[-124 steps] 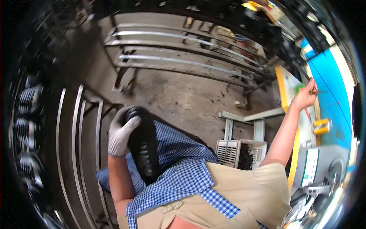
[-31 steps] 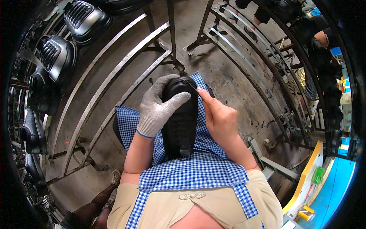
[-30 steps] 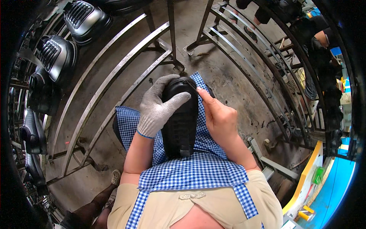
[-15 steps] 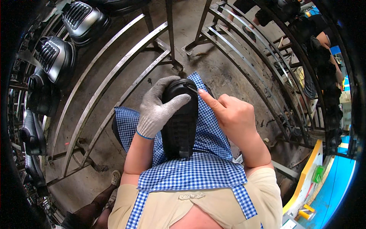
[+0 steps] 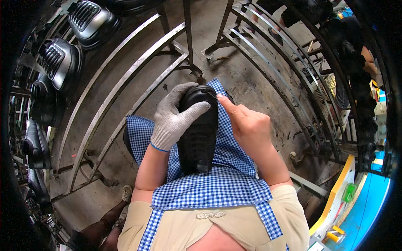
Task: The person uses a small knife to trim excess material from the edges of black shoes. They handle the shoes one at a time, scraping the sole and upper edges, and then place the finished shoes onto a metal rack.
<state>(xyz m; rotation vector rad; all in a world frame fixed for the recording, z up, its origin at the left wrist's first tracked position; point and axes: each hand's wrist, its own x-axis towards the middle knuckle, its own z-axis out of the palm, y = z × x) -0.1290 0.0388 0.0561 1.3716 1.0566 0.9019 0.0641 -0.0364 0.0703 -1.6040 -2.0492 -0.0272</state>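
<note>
Black shoe [image 5: 196, 134] sits on the lap, on the blue-and-white checked apron [image 5: 211, 188], rounded end near the apron's far edge, other end toward the waist. Upper faces up, ridged across the middle.

Left hand [image 5: 173, 115], in a pale knit glove: grip firm around the rounded end, thumb across the top, fingers wrapping the left side. That covers part of the shoe.

Right hand [image 5: 250, 125], bare: grip closed on a thin tool [image 5: 213, 96], index finger pointing along it. Tool lies against the right side of the rounded end. Most of it is hidden by the fingers, contact point too small to read.

Beyond the knees: metal racks, left rack [image 5: 132, 78] and right rack [image 5: 268, 62], angled in with a strip of stained floor [image 5: 201, 54] between. Both flank the work closely. Row of black shoes [image 5: 62, 67] past the left rack.

Blue table [image 5: 372, 205] off to the right. Along its yellow near edge: green item [image 5: 349, 191], then a yellow-ended roll [image 5: 336, 233].

Other people: a foot [image 5: 127, 194] lower left, an arm [image 5: 368, 62] behind the right rack.
</note>
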